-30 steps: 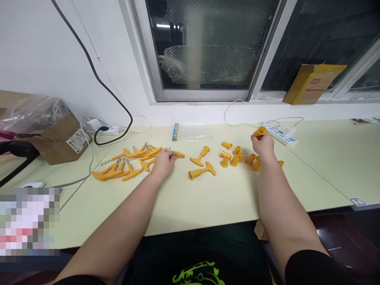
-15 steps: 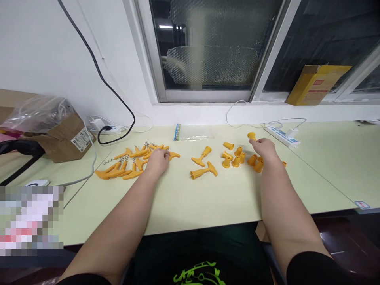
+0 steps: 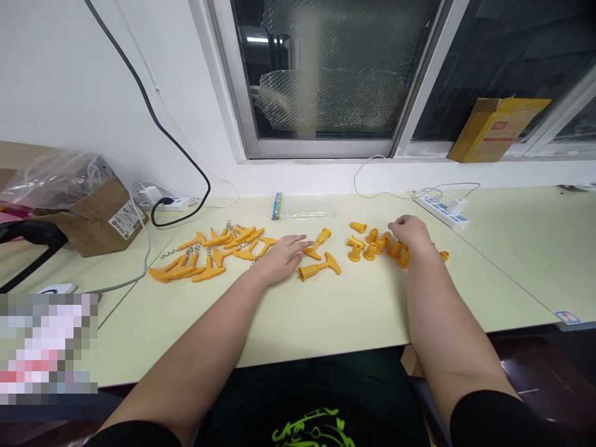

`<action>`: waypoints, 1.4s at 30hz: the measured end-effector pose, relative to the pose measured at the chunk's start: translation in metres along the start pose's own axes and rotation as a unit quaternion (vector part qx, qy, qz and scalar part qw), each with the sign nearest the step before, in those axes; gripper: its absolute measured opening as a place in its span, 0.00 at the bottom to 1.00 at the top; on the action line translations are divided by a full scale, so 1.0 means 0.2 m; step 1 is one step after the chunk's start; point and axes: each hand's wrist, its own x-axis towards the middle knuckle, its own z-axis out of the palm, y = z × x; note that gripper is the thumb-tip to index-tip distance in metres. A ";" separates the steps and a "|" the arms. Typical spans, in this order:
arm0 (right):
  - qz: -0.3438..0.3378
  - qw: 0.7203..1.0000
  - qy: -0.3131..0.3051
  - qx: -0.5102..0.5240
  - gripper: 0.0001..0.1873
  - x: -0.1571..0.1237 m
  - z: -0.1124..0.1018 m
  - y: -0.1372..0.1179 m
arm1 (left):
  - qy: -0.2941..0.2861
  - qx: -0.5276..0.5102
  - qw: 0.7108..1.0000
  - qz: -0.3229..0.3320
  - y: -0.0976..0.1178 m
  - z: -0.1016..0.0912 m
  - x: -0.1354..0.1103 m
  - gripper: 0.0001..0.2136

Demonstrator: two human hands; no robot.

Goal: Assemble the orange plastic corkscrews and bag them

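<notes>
My left hand (image 3: 282, 259) lies flat on the table with its fingers spread, and its fingertips are close to an orange plastic T-handle with a cone fitted (image 3: 320, 243). Another such assembled piece (image 3: 320, 268) lies just beyond the thumb side. To the left spreads a heap of orange T-handles (image 3: 207, 272) with small metal chains. My right hand (image 3: 412, 234) curves down over a group of orange cone-shaped caps (image 3: 370, 251), some upright. Its palm is hidden from me, so I cannot see whether a cap is inside.
The pale green table (image 3: 298, 323) has a front edge below the hands. Behind the parts lie a clear plastic bag (image 3: 302, 207) and a white power strip (image 3: 441, 212) with cables. A cardboard box (image 3: 109, 220) stands at the left.
My left hand has slid right, off the heap of handles, toward the assembled pieces. The cap that stood alone near my right hand is no longer visible, and that hand has dropped lower over the caps.
</notes>
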 end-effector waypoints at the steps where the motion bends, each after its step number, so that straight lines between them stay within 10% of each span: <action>1: -0.007 1.000 0.011 0.008 0.06 0.00 0.01 0.00 | -0.016 -0.007 1.000 0.010 0.00 0.02 0.01 0.24; 13: -0.193 0.963 0.142 0.121 0.04 -0.05 0.09 -0.05 | -0.018 0.009 0.998 -0.052 -0.05 0.02 0.00 0.21; 19: -0.424 0.877 0.147 0.169 0.05 -0.19 0.20 -0.19 | 0.117 -0.084 0.982 -0.121 -0.04 -0.01 0.01 0.16; 26: -0.615 0.760 0.001 0.210 0.01 -0.48 0.32 -0.36 | 0.299 -0.302 0.893 -0.152 -0.06 -0.08 0.01 0.01; 35: -0.575 0.764 -0.118 0.268 0.32 -0.60 0.38 -0.38 | 0.247 -0.570 0.775 -0.118 0.06 -0.12 0.00 0.18; 39: -0.473 0.784 -0.212 0.341 0.19 -0.63 0.40 -0.38 | 0.174 -0.604 0.768 -0.123 0.09 -0.13 -0.01 0.15; 42: -0.333 0.792 -0.266 0.437 0.18 -0.63 0.41 -0.40 | 0.140 -0.544 0.819 -0.116 0.08 -0.13 -0.02 0.28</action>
